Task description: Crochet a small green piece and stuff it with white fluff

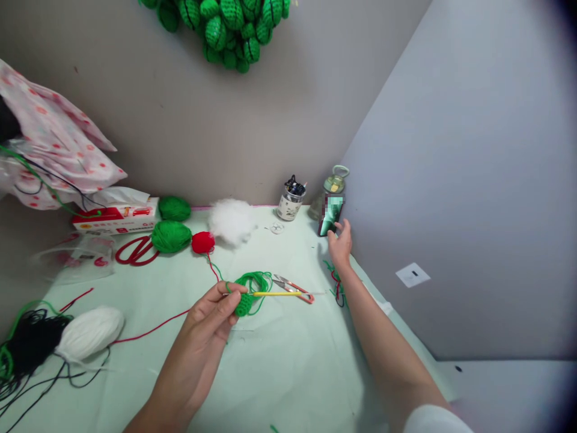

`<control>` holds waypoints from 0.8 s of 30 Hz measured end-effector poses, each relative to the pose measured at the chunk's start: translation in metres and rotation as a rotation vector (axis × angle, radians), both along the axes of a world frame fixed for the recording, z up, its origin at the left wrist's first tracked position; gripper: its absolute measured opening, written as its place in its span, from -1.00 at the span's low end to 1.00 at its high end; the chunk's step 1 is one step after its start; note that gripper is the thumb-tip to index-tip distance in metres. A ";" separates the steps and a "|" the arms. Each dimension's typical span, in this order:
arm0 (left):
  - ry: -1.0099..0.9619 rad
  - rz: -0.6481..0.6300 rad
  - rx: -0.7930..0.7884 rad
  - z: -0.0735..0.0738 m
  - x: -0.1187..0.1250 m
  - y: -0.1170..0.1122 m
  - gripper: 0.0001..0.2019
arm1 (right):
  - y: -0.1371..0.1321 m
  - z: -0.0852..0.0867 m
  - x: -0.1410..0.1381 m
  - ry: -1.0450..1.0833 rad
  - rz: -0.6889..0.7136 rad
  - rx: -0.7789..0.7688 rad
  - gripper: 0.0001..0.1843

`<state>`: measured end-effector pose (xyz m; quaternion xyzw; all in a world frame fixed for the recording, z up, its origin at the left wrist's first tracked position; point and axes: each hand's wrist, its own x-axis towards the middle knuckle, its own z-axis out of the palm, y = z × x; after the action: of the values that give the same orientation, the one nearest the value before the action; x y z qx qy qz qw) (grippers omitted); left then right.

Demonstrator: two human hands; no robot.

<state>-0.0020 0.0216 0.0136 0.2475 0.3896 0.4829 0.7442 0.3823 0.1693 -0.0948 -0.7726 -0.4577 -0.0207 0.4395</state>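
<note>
My left hand (210, 319) pinches a small green crochet piece (244, 305) between thumb and fingers. A yellow crochet hook (277, 294) lies across the piece, pointing right. Green yarn (256, 281) is looped on the table just behind it. My right hand (341, 243) is stretched out to a phone (331, 214) that leans upright against a bottle (336, 180). Its fingers are apart at the lower right of the lit screen; whether they press on it is hard to see. Thread snips (295, 290) with orange handles lie beneath the hook.
Along the back stand a cup of pens (290, 206), white stuffing (232, 222), a red yarn ball (203, 242), green yarn balls (171, 236), red scissors (136, 251) and a tissue box (118, 219). White yarn (91, 332) lies at left. Green crochet pieces (232, 30) hang on the wall.
</note>
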 end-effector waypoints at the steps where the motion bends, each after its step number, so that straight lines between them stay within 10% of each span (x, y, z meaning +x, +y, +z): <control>1: 0.001 0.001 0.001 0.000 0.000 0.000 -0.84 | 0.001 -0.001 0.000 -0.007 0.005 0.008 -0.22; 24: 0.015 0.021 -0.012 -0.007 0.003 0.002 -0.77 | 0.032 -0.001 0.001 -0.038 0.003 0.066 -0.30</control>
<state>0.0008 0.0235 0.0063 0.2426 0.4006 0.4865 0.7375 0.3838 0.2016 -0.0960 -0.7565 -0.4663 -0.0498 0.4558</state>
